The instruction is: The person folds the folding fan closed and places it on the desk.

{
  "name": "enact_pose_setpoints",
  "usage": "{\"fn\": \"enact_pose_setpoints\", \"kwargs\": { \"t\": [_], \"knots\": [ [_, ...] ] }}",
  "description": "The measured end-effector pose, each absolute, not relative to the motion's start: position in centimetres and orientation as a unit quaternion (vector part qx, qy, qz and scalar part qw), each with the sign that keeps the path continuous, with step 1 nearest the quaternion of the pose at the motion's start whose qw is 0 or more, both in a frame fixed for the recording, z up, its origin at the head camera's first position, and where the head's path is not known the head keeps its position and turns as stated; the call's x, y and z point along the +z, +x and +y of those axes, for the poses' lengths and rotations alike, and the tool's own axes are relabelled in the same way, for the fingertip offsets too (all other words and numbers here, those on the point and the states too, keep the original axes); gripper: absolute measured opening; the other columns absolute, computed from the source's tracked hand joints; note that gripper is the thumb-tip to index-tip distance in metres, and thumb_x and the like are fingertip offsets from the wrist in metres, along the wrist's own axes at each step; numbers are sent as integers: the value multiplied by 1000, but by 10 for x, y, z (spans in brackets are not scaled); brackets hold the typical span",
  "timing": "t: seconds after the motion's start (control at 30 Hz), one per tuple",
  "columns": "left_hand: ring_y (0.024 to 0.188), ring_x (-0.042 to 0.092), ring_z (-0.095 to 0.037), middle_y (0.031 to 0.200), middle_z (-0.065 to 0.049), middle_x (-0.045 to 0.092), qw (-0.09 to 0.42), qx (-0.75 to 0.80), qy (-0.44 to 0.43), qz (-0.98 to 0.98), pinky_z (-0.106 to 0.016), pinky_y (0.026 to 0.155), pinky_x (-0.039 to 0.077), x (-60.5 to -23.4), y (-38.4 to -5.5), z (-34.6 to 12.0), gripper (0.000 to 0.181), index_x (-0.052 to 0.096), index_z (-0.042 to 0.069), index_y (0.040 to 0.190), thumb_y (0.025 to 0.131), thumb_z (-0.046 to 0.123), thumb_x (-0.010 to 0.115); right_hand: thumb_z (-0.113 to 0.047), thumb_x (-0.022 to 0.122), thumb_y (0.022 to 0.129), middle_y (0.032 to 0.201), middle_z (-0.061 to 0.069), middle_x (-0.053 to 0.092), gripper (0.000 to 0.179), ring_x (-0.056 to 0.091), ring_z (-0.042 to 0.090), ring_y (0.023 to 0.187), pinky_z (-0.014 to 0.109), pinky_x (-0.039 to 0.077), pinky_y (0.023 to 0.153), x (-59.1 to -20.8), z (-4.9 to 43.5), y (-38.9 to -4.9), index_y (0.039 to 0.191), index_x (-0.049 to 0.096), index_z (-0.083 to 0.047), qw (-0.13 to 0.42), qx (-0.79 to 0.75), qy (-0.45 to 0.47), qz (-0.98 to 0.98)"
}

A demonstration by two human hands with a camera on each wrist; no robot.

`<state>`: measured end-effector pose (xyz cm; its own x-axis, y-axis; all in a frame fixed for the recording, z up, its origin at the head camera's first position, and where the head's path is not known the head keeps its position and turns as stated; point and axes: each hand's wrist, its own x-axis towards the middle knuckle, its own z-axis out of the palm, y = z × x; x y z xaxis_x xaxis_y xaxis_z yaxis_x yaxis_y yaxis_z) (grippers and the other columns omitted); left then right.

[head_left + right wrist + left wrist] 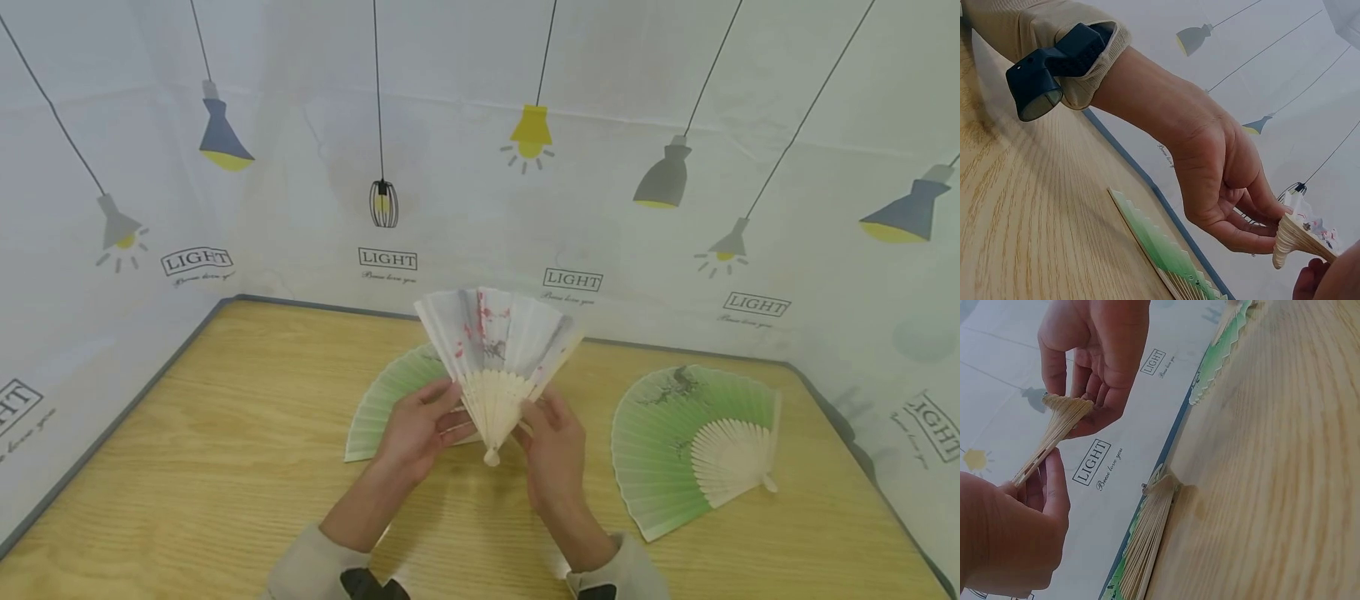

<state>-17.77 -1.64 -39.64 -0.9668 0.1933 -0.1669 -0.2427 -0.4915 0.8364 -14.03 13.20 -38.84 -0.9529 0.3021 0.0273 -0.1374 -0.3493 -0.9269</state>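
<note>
Partly spread, a white folding fan with red and grey painting is held up over the table, its pale ribs meeting at a rivet at the bottom. My left hand holds its left edge between thumb and fingers. At the right edge, my right hand pinches the ribs. The left wrist view shows the left hand near and the right hand beyond, both gripping the ribs. In the right wrist view, the left hand grips the ribs and the right hand is cut off.
A spread green fan lies on the wooden table to the right. Another green fan lies behind my left hand, partly covered. White cloth printed with lamps surrounds the back and sides.
</note>
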Motion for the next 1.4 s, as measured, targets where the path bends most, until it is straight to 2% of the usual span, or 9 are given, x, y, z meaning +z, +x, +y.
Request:
{"fn": "enact_pose_setpoints", "kwargs": {
  "t": [0.67, 1.23, 1.4],
  "knots": [
    [82, 67, -21, 97, -13, 66, 132, 857, -21, 497, -39, 81, 57, -396, -177, -17, 34, 49, -11, 129, 99, 7, 50, 3, 50, 94, 100, 15, 63, 32, 60, 23, 96, 39, 54, 86, -388, 132, -140, 124, 59, 2, 129, 810, -61, -569],
    [84, 66, -23, 98, -11, 65, 146, 853, -17, 500, -37, 79, 58, -396, -177, -16, 36, 45, -12, 132, 100, 5, 47, 0, 51, 95, 109, 17, 62, 30, 59, 23, 100, 37, 54, 86, -388, 132, -138, 124, 59, 0, 122, 798, -50, -588],
    [86, 66, -25, 99, -12, 66, 154, 849, -1, 506, -39, 81, 57, -396, -177, -17, 37, 45, -13, 131, 100, 7, 49, -1, 51, 95, 112, 16, 62, 29, 57, 23, 106, 38, 53, 89, -387, 131, -137, 123, 61, -3, 115, 796, -50, -592]
  ]
}}
